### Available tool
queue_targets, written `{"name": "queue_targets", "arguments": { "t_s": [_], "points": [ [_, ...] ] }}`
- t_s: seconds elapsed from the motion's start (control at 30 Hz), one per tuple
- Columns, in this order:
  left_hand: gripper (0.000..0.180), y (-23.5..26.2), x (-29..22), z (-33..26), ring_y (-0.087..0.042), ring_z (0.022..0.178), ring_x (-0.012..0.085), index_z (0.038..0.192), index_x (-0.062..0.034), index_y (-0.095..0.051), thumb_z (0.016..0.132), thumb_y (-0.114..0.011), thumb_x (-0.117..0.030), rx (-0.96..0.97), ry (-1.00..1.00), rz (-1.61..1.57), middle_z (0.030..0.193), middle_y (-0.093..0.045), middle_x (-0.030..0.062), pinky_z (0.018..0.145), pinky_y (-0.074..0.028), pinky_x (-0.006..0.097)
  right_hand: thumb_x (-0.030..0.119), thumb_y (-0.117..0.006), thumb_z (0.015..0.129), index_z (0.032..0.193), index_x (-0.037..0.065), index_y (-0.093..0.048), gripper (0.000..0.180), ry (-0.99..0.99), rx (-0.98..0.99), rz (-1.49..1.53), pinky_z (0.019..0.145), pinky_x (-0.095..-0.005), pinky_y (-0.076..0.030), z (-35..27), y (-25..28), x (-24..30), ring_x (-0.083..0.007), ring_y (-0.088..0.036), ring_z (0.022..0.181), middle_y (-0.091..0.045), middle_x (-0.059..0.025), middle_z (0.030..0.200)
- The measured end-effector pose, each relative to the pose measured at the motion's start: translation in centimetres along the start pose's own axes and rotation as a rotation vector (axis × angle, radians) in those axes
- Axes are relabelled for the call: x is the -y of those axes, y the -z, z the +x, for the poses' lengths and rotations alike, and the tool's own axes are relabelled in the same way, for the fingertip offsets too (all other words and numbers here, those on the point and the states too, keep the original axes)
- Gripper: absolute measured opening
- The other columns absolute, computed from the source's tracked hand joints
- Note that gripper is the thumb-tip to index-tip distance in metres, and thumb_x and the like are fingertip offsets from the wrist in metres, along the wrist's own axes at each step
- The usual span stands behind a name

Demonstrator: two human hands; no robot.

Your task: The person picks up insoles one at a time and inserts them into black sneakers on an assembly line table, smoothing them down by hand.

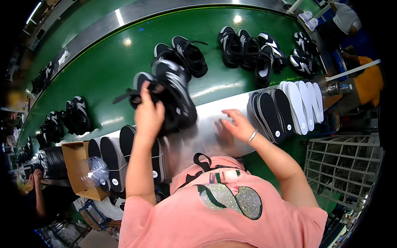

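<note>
My left hand (149, 113) grips a pair of black-and-grey sneakers (178, 97), lifted over the near edge of the green surface (107, 78). The shoes are smeared by motion, and one partly hides the other. A dark strap sticks out to their left. Over the shiny metal ledge (202, 142), my right hand (237, 126) holds nothing, its fingers spread, with a silver bangle at the wrist. Just right of it lie stacks of black insoles (266, 111) and white insoles (294, 105). More black insoles (112, 161) lie bundled beside my left forearm.
Other dark sneakers (192, 58) stand on the green surface, with several more at right (250, 51) and left (76, 115). A cardboard box (74, 169) with clear plastic sits at lower left, a wire rack (339, 169) at right. People work at both sides.
</note>
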State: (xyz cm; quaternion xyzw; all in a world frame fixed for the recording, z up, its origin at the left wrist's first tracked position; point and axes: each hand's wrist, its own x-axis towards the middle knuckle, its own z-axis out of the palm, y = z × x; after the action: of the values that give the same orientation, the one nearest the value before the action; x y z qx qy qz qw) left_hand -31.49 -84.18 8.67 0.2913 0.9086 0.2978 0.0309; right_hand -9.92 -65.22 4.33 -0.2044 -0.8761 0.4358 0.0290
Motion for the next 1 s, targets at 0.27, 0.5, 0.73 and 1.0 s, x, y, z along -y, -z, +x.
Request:
{"name": "queue_targets", "arguments": {
  "t_s": [0.27,0.5,0.73,1.0],
  "points": [
    [0.078,-1.0,12.2,7.4,-0.055,0.09,0.038,0.136,-0.0159,-0.006,0.077,-0.056,-0.022,0.131,0.321,0.165,0.097,-0.056,0.0246,0.077,-0.043,0.044,0.016,-0.058,0.07,0.111,0.015,-0.051,0.042,0.294,-0.233,-0.447,0.093,-0.0466,-0.027,14.0,-2.1,2.9,-0.0357,-0.038,0.111,-0.043,-0.0215,0.117],
    [0.046,-1.9,8.4,3.4,-0.05,0.098,0.0331,0.118,-0.0001,-0.043,0.077,-0.057,-0.018,-0.283,-0.013,0.167,0.112,-0.049,0.0187,0.085,-0.039,0.039,0.02,-0.057,0.072,0.109,0.019,-0.058,0.037,-0.021,0.204,-0.869,0.093,-0.0478,-0.022,22.0,-4.7,5.6,-0.0324,-0.04,0.112,-0.046,-0.0186,0.117],
    [0.029,-4.3,1.5,0.1,-0.049,0.091,0.0106,0.11,0.0021,-0.049,0.087,-0.051,-0.015,0.203,0.248,-0.888,0.102,-0.054,0.0051,0.082,-0.038,0.022,0.024,-0.059,0.068,0.096,0.012,-0.064,0.03,-0.061,0.284,-0.808,0.088,-0.0398,-0.032,18.2,-1.9,6.5,-0.0236,-0.052,0.101,-0.057,-0.0106,0.103],
    [0.074,-10.7,-2.9,-6.8,-0.027,0.121,0.0286,0.129,0.0025,-0.026,0.069,-0.065,-0.017,0.179,0.04,-0.666,0.131,-0.026,0.0171,0.101,-0.02,0.036,0.027,-0.061,0.065,0.083,0.013,-0.065,0.023,0.057,0.33,-0.875,0.074,-0.0353,-0.035,0.8,-1.0,5.9,-0.0246,-0.053,0.084,-0.054,-0.0112,0.087]
  ]
}}
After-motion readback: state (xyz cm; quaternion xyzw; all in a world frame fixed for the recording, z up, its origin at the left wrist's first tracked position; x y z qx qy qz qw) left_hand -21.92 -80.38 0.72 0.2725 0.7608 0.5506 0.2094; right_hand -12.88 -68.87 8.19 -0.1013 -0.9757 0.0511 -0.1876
